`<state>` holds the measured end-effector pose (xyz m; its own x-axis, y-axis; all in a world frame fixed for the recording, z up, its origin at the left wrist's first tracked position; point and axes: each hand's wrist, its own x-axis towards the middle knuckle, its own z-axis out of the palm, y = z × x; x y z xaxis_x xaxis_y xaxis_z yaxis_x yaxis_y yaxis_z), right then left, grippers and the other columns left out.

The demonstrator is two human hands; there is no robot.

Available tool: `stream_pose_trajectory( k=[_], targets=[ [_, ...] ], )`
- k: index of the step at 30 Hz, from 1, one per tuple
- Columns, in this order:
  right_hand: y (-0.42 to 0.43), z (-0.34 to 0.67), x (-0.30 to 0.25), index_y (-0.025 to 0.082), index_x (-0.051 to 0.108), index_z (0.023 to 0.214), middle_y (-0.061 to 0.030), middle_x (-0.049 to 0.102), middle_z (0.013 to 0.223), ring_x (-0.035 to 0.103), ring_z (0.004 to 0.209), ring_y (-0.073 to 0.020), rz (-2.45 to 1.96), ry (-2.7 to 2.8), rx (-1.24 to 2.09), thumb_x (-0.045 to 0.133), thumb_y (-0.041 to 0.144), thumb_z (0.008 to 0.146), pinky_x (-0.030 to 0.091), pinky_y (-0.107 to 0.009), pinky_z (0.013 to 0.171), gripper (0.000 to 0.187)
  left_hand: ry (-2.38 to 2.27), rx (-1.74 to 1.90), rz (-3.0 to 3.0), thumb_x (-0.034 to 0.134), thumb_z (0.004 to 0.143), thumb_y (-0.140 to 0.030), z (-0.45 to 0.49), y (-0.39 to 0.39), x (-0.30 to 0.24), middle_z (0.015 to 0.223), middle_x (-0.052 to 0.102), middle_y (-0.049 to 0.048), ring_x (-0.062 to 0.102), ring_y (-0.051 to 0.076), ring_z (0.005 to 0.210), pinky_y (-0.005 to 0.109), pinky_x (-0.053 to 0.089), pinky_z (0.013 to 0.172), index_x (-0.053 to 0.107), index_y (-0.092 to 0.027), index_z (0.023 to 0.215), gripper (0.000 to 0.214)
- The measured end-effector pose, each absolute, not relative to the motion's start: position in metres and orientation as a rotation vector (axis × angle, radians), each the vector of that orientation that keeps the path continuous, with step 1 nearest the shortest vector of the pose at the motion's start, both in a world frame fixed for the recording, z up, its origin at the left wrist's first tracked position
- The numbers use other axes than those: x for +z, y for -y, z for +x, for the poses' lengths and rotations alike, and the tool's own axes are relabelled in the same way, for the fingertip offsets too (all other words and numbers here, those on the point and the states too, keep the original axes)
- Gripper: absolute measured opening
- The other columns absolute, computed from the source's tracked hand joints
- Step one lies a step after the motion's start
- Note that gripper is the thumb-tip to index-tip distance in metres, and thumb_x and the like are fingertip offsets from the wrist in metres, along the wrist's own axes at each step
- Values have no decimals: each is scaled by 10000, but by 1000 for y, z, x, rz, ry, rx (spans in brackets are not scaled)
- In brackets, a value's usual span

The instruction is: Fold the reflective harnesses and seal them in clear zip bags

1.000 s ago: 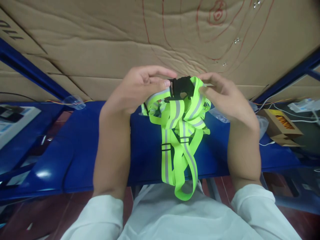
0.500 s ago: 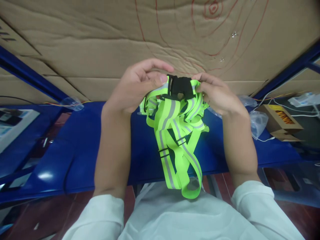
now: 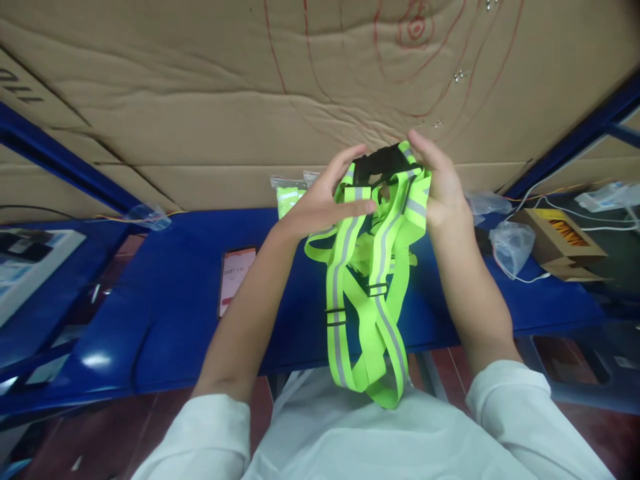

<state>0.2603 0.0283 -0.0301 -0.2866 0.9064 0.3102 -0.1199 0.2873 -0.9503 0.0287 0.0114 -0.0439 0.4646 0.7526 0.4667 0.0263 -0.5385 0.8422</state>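
A reflective vest (image 3: 337,267) of neon yellow-green straps with grey stripes hangs between my hands, its loops drooping to my lap. My left hand (image 3: 325,203) grips it from the left, the thumb across a strap and the other fingers mostly behind. On the right side, my right hand (image 3: 443,187) is closed round the folded straps, its thumb near the top; its other fingers are hidden. A black buckle (image 3: 383,162) lies along the upper edge between the hands. Black strap sliders (image 3: 377,289) show lower down.
Behind my left hand lies a clear bag (image 3: 289,199) with neon material in it. A phone (image 3: 236,273) rests on the blue table (image 3: 180,280). To the right are a crumpled plastic bag (image 3: 513,247) and an open cardboard box (image 3: 560,243). A cardboard panel (image 3: 200,100) stands behind.
My left hand has moved right and its thumb now lies over a strap. The buckle has shifted right and tilted. The phone and the clear bag have come into sight.
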Motion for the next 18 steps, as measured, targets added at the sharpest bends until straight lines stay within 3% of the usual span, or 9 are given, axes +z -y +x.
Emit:
stream_pose_trajectory(
  k=[2,3,7,10,15,18],
  targets=[
    [-32,263,-28,264,676,954,-54,826,1068,728,1280,-305,-756,1473,1266,631,876,891,623,-516,1103,617,-677,1092,1926,1077,621,-708,27,-14,-48,1762,519,112,408,438,1690,563,397,1392,557,-318,1609,1182],
    [-33,264,-26,259,687,957,-38,817,1041,724,1282,-296,-768,1464,1283,696,817,868,619,-501,1107,565,-702,1091,1887,1086,636,-655,27,-15,-51,1709,579,116,480,443,1644,588,433,1367,560,-318,1609,1156],
    [-23,272,-17,257,753,1137,15,768,975,763,1057,-197,-686,1353,1410,789,484,904,680,-365,961,328,-739,1121,1621,963,858,-481,25,-11,-52,1292,816,94,773,372,1274,538,615,1179,770,-238,1323,559],
    [-10,278,-12,250,760,1257,5,778,1081,760,938,-158,-611,1342,1536,841,280,896,687,-284,830,371,-643,1103,1449,903,922,-439,19,-2,-42,1076,832,101,827,296,1001,414,694,950,815,-173,1143,357],
    [-13,275,-23,227,765,1184,-7,783,1041,742,838,-166,-626,1514,1550,948,270,809,656,-264,758,420,-597,1037,1269,889,912,-319,12,10,-20,718,680,17,700,166,583,262,600,590,739,-155,936,223],
    [-16,266,-32,246,753,1145,7,767,979,741,894,-180,-772,1639,1372,918,355,915,644,-274,814,303,-635,1044,1125,761,993,-206,18,13,-9,610,476,-55,521,79,460,194,463,509,715,-149,869,144]
  ],
)
